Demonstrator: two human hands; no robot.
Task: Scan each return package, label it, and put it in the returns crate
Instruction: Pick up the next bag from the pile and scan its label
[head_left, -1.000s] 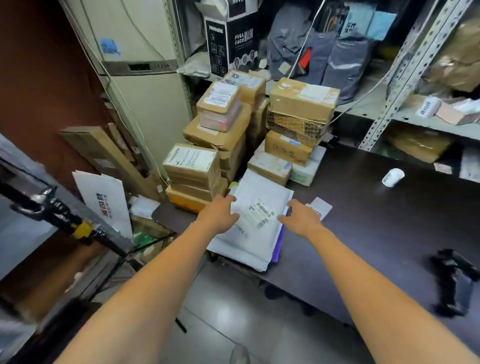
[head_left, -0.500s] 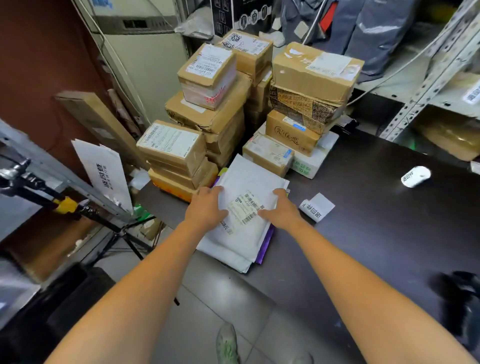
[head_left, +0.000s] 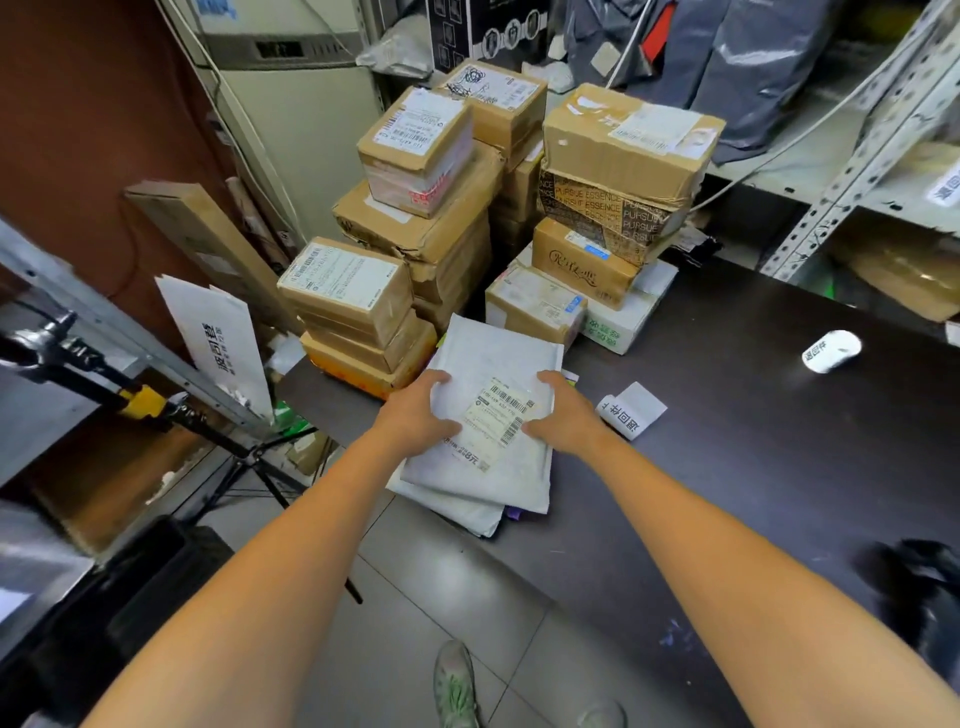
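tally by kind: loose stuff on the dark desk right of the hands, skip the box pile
Label roll: 1
Printed label slip: 1
Black handheld device, blurred: 1
Total: 3
The white scrap at the right edge is cut off, so it is not counted.

The top padded mailer (head_left: 498, 358) is white, matt and faintly dimpled, and its shipping label (head_left: 500, 415) is smooth paper with a slight sheen. The stacked boxes (head_left: 421, 150) are rough brown cardboard under glossy clear tape. The table (head_left: 727, 467) is dark, matt wood-grain laminate. The shelf upright (head_left: 831, 192) is grey perforated metal, and the bags (head_left: 753, 67) are shiny grey plastic.
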